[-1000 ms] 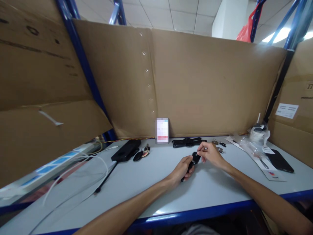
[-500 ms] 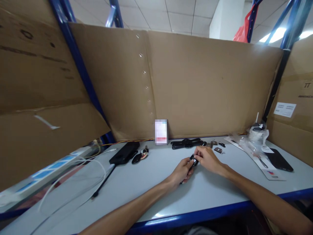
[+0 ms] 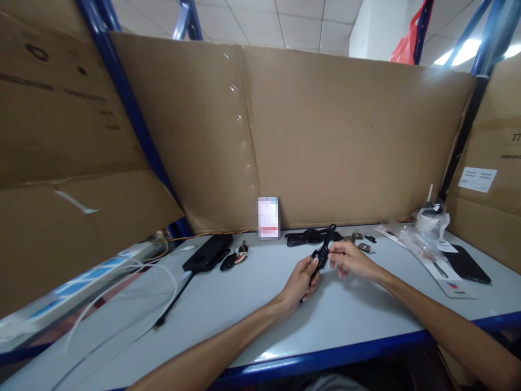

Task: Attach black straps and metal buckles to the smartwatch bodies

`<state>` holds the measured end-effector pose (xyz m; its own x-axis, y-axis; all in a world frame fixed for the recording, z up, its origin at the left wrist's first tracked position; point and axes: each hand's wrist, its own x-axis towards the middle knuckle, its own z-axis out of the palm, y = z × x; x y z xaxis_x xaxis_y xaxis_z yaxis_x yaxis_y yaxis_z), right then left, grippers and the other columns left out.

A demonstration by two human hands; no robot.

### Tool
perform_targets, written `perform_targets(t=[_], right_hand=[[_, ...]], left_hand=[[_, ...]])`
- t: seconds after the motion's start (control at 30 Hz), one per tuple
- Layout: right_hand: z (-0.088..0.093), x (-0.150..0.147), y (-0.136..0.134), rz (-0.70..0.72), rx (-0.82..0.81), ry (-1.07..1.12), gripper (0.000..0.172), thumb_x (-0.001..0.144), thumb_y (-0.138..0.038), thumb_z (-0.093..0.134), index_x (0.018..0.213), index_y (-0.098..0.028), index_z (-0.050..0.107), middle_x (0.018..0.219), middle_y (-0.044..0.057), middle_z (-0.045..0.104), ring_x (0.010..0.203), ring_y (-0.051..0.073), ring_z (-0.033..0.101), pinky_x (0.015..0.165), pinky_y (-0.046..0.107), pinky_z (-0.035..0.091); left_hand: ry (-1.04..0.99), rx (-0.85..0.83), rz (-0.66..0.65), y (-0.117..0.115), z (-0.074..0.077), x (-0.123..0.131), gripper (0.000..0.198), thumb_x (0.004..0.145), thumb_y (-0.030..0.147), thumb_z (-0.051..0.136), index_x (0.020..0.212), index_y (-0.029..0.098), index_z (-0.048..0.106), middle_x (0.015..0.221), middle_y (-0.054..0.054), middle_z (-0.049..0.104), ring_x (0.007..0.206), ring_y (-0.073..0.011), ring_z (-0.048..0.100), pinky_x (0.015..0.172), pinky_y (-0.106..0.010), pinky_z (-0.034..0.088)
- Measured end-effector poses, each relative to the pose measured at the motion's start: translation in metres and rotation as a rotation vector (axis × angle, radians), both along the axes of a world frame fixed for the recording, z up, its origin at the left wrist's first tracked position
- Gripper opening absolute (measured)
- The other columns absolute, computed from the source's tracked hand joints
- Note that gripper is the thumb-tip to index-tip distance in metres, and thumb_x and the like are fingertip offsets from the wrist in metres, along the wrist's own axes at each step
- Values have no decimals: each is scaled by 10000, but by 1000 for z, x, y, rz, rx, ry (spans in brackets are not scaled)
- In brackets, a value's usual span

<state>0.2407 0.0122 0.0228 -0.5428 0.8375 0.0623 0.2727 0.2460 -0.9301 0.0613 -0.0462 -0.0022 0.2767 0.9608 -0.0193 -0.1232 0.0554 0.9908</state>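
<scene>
A black strap-like object with a thicker middle part (image 3: 323,254) is held tilted above the grey table, its upper end pointing up and away. My left hand (image 3: 301,281) is closed round its lower part. Close beside its right side is my right hand (image 3: 349,259), with its fingers curled and the thumb near the object; whether it grips anything is too small to tell. Behind them lie black straps (image 3: 305,237) and several small metal pieces (image 3: 364,248).
On the left are a black power bank (image 3: 208,253), keys (image 3: 234,259), white cables and a power strip (image 3: 87,279). A blurred upright card (image 3: 269,218) leans on the cardboard wall (image 3: 345,136). Plastic packaging (image 3: 423,255) and a black phone (image 3: 468,264) are at right.
My right hand has come off the top of the black object and moved slightly right and down. More of the object now shows, including its long upper end.
</scene>
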Motion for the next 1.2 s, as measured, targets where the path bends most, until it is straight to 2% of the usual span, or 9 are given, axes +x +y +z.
perform_targets(t=[0.17, 0.37, 0.53, 0.77, 0.97, 1.2], right_hand=[[0, -4, -1, 59, -121, 85, 242, 759, -387, 654, 803, -173, 548, 710, -3, 650, 463, 107, 598, 401, 211, 461], [7, -3, -6, 53, -159, 120, 244, 725, -365, 672, 772, -181, 520, 684, 18, 693, 495, 120, 621, 423, 208, 464], [3, -2, -4, 65, -173, 146, 303, 688, -403, 694, 766, -190, 493, 700, 30, 720, 494, 130, 634, 429, 218, 475], [-3, -1, 1, 74, -137, 140, 288, 722, -406, 690, 770, -178, 521, 710, 37, 717, 489, 121, 626, 434, 209, 454], [-3, -1, 0, 77, -77, 80, 200, 772, -356, 619, 774, -162, 572, 725, 32, 702, 502, 111, 622, 427, 198, 455], [-1, 0, -3, 113, -10, 71, 200, 830, -357, 591, 793, -162, 570, 745, 32, 702, 515, 104, 625, 429, 183, 457]], left_hand=[[17, 15, -5, -2, 2, 1, 447, 848, 640, 577, 883, 210, 460, 535, 107, 379, 356, -42, 217, 301, -158, 160], [38, 40, 13, -3, 0, 3, 470, 843, 665, 562, 868, 207, 461, 539, 102, 396, 353, -43, 234, 299, -160, 172], [39, 43, 23, -2, -1, 3, 469, 844, 663, 566, 862, 207, 457, 539, 99, 405, 355, -46, 245, 302, -161, 174], [39, 39, -1, 1, -7, 1, 473, 862, 666, 544, 872, 201, 459, 529, 101, 407, 348, -44, 245, 315, -166, 177], [49, 37, -9, -1, -8, 1, 474, 855, 664, 555, 878, 202, 453, 542, 98, 411, 359, -44, 252, 318, -165, 179], [43, 48, -5, -2, -6, 1, 442, 878, 642, 541, 886, 210, 447, 548, 100, 402, 362, -44, 235, 326, -163, 177]])
